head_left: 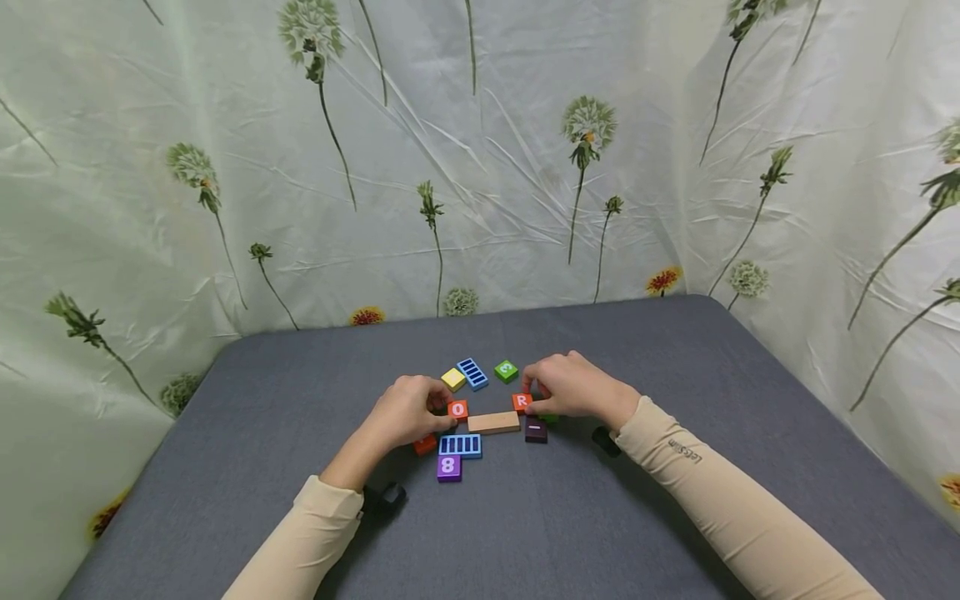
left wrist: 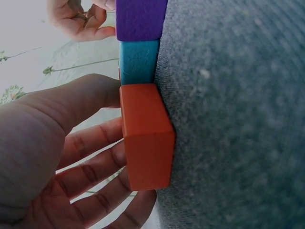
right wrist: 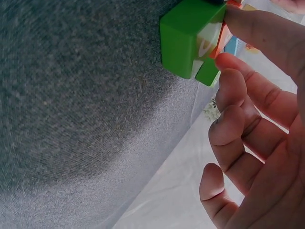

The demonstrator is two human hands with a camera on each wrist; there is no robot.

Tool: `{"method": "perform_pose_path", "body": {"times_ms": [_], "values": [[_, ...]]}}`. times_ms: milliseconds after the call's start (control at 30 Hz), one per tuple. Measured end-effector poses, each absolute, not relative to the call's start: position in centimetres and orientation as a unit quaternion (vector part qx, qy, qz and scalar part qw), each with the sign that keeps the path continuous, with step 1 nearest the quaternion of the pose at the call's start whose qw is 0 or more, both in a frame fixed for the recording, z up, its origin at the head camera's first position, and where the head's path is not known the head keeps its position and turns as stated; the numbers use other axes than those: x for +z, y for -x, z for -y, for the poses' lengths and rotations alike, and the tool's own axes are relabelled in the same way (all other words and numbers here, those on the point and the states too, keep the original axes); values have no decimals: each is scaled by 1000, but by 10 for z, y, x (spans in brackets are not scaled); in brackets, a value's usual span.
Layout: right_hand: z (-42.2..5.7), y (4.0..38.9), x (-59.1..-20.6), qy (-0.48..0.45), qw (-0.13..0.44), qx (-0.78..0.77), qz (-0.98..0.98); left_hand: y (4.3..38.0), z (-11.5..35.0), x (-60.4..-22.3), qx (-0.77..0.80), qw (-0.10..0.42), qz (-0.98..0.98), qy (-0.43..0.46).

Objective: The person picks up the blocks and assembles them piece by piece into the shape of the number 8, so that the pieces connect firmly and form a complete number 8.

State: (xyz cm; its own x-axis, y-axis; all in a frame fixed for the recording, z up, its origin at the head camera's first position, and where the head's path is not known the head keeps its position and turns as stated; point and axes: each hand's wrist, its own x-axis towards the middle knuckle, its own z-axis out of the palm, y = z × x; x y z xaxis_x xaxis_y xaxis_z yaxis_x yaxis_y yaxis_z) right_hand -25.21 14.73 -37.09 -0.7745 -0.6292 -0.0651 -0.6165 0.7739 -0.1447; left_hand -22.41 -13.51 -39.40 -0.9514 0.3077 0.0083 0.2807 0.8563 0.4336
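On the dark table, my left hand (head_left: 408, 410) pinches an orange block marked with an O (head_left: 458, 409) between thumb and fingers. Across from it, my right hand (head_left: 573, 385) holds an orange block marked R (head_left: 522, 402) with thumb and index finger, its other fingers loosely bent. A plain wooden plank (head_left: 493, 423) lies between the two lettered blocks. Under the left hand sits another orange block (left wrist: 147, 157), partly hidden in the head view. Near the right thumb are a green block (right wrist: 183, 40) and a dark block with a white dash (head_left: 536, 430).
A blue slatted block (head_left: 461, 447) and a purple block marked 8 (head_left: 449, 468) stand nearer the front. Farther back lie a yellow block (head_left: 453, 380), a second blue slatted block (head_left: 472, 373) and a green numbered block (head_left: 506, 371). A flowered curtain (head_left: 495, 167) hangs behind the table.
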Motion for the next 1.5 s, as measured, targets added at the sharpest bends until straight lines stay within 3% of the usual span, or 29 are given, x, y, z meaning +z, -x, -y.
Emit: {"method": "perform_pose_path", "body": {"times_ms": [933, 1500], "values": [[-141, 243, -370, 378, 38, -99, -920, 221, 137, -385, 227, 32, -959, -165], [-132, 241, -371, 403, 35, -87, -910, 193, 141, -382, 205, 44, -932, -297]]}}
